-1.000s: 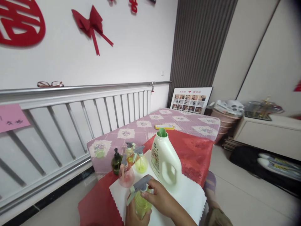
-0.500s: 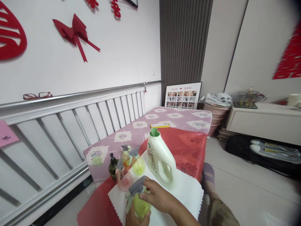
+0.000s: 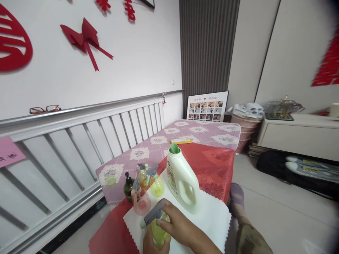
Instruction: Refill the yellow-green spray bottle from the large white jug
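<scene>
A clear spray bottle (image 3: 161,230) with yellow-green liquid and a grey trigger head stands at the front of the white scalloped mat (image 3: 212,215). Around its body wraps my left hand (image 3: 156,245). My right hand (image 3: 176,222) grips the grey spray head at the bottle's neck. Just behind stands a big white detergent jug (image 3: 182,180), uncapped, with a green spout. To the left are a pink spray bottle (image 3: 141,201), a round yellow spray bottle (image 3: 157,185), an amber spray bottle (image 3: 143,178) and a dark green pump bottle (image 3: 129,188).
A red cloth (image 3: 212,162) lies over the purple floral tablecloth (image 3: 148,139). On it are a yellow-edged box (image 3: 181,140) and a pale green cap (image 3: 110,181). A white railing (image 3: 106,134) borders the left. A pink basket (image 3: 245,123) and white cabinet (image 3: 304,132) stand right.
The grey spray head has turned on the bottle, its nozzle and trigger swinging round under my right hand. My left hand still holds the body. The view has shifted slightly.
</scene>
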Motion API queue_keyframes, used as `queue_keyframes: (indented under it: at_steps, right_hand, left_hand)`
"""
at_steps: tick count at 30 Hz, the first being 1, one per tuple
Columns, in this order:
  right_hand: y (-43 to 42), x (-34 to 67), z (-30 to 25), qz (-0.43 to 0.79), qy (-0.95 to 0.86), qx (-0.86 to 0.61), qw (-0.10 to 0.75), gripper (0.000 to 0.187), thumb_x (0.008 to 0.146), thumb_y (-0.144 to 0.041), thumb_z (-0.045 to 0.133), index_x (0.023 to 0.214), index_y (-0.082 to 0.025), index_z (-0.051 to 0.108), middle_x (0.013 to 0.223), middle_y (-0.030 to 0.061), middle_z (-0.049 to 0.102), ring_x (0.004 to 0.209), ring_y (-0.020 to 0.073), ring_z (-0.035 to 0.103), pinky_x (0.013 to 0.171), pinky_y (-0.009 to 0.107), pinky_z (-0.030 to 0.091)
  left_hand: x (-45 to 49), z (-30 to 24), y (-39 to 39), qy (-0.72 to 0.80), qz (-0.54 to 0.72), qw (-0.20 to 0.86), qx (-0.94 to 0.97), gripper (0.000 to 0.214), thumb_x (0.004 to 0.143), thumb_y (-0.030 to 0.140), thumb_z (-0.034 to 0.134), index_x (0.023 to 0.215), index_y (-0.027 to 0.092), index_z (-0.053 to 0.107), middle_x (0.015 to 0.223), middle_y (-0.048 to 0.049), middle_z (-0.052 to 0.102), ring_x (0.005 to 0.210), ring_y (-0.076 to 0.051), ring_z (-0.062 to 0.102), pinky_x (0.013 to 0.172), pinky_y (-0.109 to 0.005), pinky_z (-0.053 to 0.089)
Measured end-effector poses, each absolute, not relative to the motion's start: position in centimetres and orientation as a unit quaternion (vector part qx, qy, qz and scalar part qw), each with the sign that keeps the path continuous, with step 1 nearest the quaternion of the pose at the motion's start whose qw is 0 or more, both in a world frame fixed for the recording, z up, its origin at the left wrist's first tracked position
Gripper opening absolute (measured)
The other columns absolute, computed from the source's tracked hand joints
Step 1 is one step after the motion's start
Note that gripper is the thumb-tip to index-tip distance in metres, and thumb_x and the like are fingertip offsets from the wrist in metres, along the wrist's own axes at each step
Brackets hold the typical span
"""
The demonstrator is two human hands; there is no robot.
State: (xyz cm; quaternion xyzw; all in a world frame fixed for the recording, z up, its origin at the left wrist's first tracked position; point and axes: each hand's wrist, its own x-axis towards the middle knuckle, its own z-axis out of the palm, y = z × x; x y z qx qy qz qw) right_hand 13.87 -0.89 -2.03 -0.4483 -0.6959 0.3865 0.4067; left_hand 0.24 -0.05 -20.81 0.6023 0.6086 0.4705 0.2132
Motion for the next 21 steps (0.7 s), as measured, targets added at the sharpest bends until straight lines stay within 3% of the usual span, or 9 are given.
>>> queue_keyframes:
  at_steps: [8, 12, 21]
  right_hand:
    - [-1.2, 13.7, -2.6, 0.401, -0.677, -0.422, 0.45, 0.032, 0.079, -0.012, 0.058, 0.107, -0.021, 0.07, 0.118, 0.0089, 0.064, 0.116, 0.0261, 0.057, 0.105, 0.041, 0.041]
    - [-1.1, 13.3, -3.0, 0.386, -0.668, -0.447, 0.454, 0.034, 0.073, -0.01, 0.058, 0.102, -0.022, 0.072, 0.109, 0.0058, 0.067, 0.111, 0.0248, 0.06, 0.101, 0.039, 0.044]
    - [-0.8, 12.2, -3.6, 0.338, -0.635, -0.52, 0.461, 0.028, 0.067, -0.01, 0.058, 0.092, -0.02, 0.063, 0.096, 0.0033, 0.067, 0.096, 0.0236, 0.063, 0.088, 0.037, 0.047]
  left_hand:
    - [0.4, -20.0, -0.1, 0.606, 0.484, 0.202, 0.598, 0.077, 0.061, 0.038, 0.058, 0.132, 0.011, 0.045, 0.124, -0.0241, 0.065, 0.132, -0.043, 0.053, 0.106, -0.049, 0.049]
    - [0.4, -20.0, 0.0, 0.587, 0.501, 0.203, 0.603, 0.077, 0.064, 0.039, 0.056, 0.134, 0.011, 0.043, 0.118, -0.0224, 0.067, 0.127, -0.042, 0.056, 0.105, -0.052, 0.048]
    - [0.5, -19.8, 0.5, 0.538, 0.538, 0.197, 0.619, 0.069, 0.064, 0.034, 0.057, 0.13, 0.014, 0.046, 0.125, -0.0217, 0.064, 0.123, -0.04, 0.059, 0.11, -0.052, 0.045]
